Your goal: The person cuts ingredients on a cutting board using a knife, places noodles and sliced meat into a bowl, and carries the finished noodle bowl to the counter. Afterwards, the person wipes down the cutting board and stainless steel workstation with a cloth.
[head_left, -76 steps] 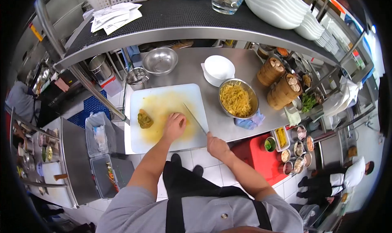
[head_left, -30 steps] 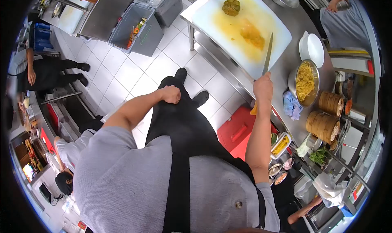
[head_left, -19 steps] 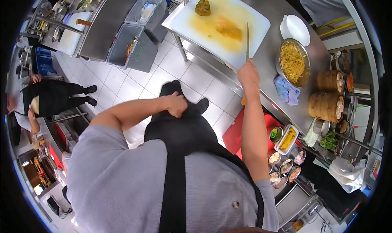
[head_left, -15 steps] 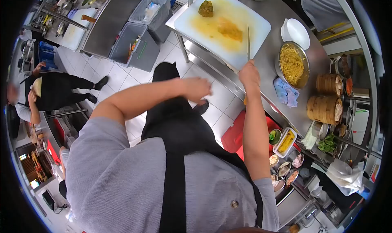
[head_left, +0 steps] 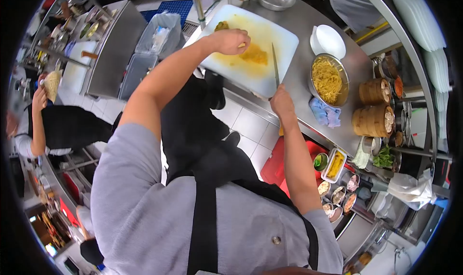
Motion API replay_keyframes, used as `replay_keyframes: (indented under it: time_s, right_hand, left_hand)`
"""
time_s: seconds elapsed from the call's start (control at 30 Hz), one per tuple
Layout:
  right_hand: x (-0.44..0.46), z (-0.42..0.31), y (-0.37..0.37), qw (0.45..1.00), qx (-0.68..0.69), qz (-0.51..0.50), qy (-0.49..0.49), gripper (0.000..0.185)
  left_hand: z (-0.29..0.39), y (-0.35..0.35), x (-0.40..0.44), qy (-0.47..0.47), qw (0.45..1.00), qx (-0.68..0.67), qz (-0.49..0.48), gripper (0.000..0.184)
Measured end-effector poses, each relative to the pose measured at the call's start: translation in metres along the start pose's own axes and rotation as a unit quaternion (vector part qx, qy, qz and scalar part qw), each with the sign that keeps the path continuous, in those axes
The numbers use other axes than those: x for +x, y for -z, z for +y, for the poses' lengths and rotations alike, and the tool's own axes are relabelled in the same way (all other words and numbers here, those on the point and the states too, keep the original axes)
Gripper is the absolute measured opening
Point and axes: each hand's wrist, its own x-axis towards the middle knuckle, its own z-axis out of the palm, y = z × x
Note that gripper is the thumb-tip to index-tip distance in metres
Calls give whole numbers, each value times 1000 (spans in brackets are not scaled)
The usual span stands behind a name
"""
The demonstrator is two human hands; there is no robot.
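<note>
One knife [head_left: 276, 67], part-hidden in right hand [head_left: 282, 102], grip wrapped tight, left hand [head_left: 231, 42] partly covering greenish lump [head_left: 221, 26], grip unclear

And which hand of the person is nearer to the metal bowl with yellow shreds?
Right. The right hand, gripping the knife, is at the table's front edge, apart from the metal bowl; the left hand is farther off, over the cutting board.
</note>
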Motion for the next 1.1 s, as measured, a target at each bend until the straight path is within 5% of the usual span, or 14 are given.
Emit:
replay_keyframes:
  time_s: [0.27,0.47,0.7,1.0,1.1]
  right_hand:
    - [-4,-12,10,994,-20,-43,-101,37]
    - [-1,-24,15,990,-10,-70,-118,41]
    - [-2,-27,12,995,-4,-35,-96,35]
    - [6,-33,27,993,71,32,-91,35]
    - [13,-29,20,991,85,42,-89,37]
  left_hand:
    - [-28,-63,43,41,991,-118,45,24]
    - [-3,-77,62,19,999,-6,26,33]
    - [0,-79,73,38,998,-28,-35,26]
    - [55,-60,-2,48,988,-79,121,17]
    - [56,-16,-11,118,975,-79,173,16]
